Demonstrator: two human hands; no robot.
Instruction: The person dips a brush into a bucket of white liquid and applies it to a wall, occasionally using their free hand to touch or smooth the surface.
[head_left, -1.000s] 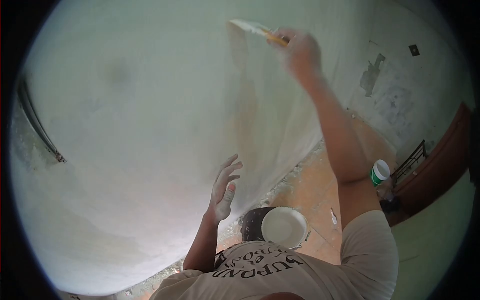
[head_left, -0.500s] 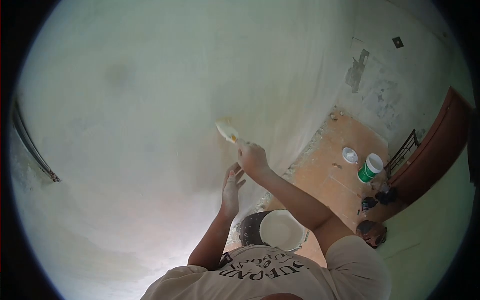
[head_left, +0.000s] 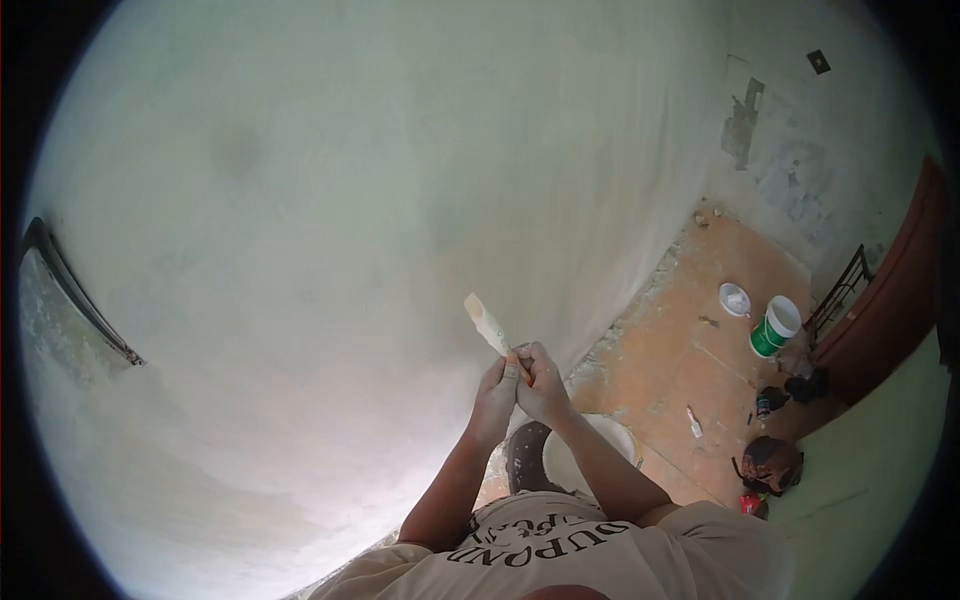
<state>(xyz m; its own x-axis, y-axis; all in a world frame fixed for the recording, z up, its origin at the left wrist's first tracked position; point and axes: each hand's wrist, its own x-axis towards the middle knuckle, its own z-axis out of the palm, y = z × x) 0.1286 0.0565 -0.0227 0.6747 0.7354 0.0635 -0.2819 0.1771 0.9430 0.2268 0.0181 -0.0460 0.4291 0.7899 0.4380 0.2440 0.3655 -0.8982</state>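
A paintbrush [head_left: 487,325] with whitish, paint-coated bristles points up and left in front of the pale wall [head_left: 330,200]. My right hand [head_left: 545,388] is closed around its handle, of which a bit of orange shows. My left hand [head_left: 492,400] is closed against the same handle, its thumb along it and the two hands touching. Below my forearms stands a dark, paint-spotted bucket [head_left: 524,458] with white paint inside, partly hidden by my right arm and shirt.
On the orange floor [head_left: 690,355] to the right are a green-and-white bucket [head_left: 776,330], a white lid [head_left: 735,300], a small white-and-orange brush-like tool [head_left: 694,422] and a backpack [head_left: 772,465]. A reddish-brown door [head_left: 890,290] stands at far right. A dark curved edge [head_left: 80,290] lies at left.
My right hand has drawn the paintbrush down, closer to my body. My left hand, open before, has closed on its handle. The view has shifted slightly.
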